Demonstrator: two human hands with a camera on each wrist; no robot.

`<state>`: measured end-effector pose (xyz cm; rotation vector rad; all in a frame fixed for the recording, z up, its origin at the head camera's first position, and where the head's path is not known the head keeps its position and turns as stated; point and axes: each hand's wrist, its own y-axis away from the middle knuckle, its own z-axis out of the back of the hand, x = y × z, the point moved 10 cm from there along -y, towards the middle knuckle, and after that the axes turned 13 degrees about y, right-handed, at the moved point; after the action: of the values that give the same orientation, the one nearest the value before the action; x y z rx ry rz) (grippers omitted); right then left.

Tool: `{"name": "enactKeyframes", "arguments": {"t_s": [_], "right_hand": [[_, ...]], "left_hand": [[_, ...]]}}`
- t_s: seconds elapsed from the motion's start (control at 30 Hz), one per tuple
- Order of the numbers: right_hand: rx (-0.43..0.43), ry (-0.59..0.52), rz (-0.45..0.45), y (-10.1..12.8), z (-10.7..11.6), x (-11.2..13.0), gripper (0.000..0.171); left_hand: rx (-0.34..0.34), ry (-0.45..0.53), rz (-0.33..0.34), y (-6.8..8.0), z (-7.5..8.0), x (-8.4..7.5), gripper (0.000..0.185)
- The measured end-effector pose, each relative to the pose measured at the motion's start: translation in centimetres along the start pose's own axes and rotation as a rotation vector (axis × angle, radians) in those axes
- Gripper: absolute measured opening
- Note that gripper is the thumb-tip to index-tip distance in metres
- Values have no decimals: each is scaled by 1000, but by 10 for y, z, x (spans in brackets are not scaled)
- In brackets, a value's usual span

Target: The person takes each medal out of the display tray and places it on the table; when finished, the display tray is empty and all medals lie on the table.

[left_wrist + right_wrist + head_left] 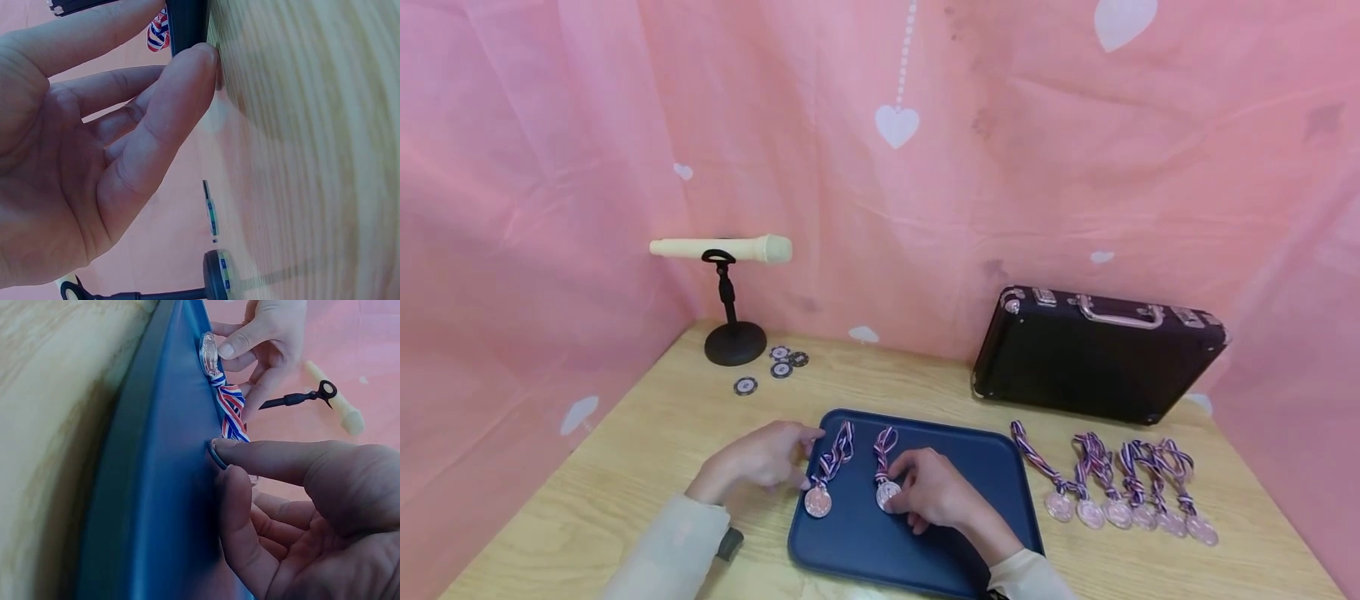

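Fingers (pixel 262 456) of the right hand (pixel 936 492) are curled and pressed on the disc of a medal (pixel 887 493) lying flat on the blue tray (pixel 985 467), its striped ribbon trailing toward the tray's far rim. The left hand (pixel 760 458) is held relaxed and loosely open at the tray's left edge, fingertips just beside a second medal (pixel 817 501); nothing is gripped by it. For the placing to be done well, the disc would best be kept flat under light fingertip pressure and the ribbon drawn straight, parallel to its neighbour, so the two do not overlap. Bare tray is available to the right of the held medal, toward the raised right rim. Beyond that rim, a row of medals (pixel 1120 508) lies on the bench (pixel 647 433), in front of the black case (pixel 1097 354). Chips (pixel 781 362) and a microphone stand (pixel 733 337) sit well apart at the far left.
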<state>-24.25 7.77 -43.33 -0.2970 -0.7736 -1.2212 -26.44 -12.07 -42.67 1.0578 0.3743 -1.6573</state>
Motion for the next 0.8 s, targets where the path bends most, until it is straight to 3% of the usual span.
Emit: {"name": "enactKeyframes", "arguments": {"t_s": [0.33, 0.6, 0.8], "right_hand": [[45, -88, 15, -2, -3, -4, 18], [59, -195, 23, -1, 4, -11, 25], [9, -218, 13, 3, 18, -18, 28]], "left_hand": [[-12, 3, -13, 1, -1, -1, 74], [-14, 15, -8, 0, -1, 2, 73], [-19, 29, -5, 1, -1, 2, 74]]}}
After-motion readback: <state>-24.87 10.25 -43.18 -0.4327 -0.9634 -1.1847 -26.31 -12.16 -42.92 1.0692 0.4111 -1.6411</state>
